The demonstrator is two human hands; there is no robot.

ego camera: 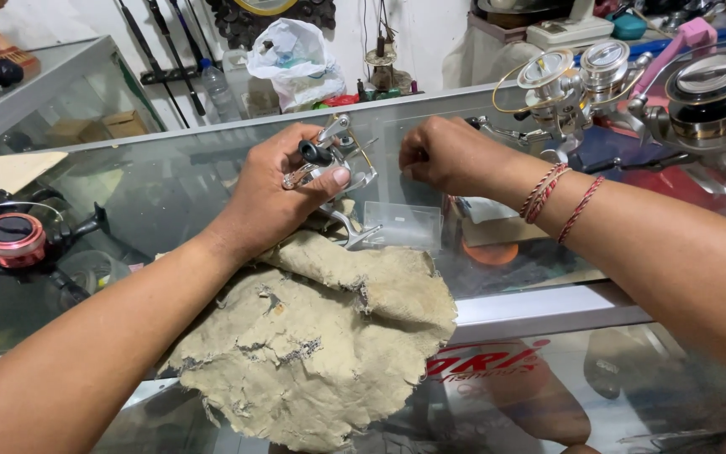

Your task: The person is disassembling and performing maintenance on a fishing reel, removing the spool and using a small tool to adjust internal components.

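Note:
My left hand (275, 187) grips a small silver fishing reel (342, 164) with a black knob, held just above a worn beige cloth (321, 336) on a glass counter (170, 193). The reel's foot points down toward the cloth. My right hand (447, 155) is closed into a fist just right of the reel, fingers pinched together as if on something thin; what it pinches is too small to see. Red thread bands circle my right wrist.
A black and red reel (12, 234) lies at the counter's left. Several silver and gold reels (607, 80) stand at the back right. A small clear plastic box (401, 223) sits behind the cloth. A white plastic bag (294, 59) and rods lean against the far wall.

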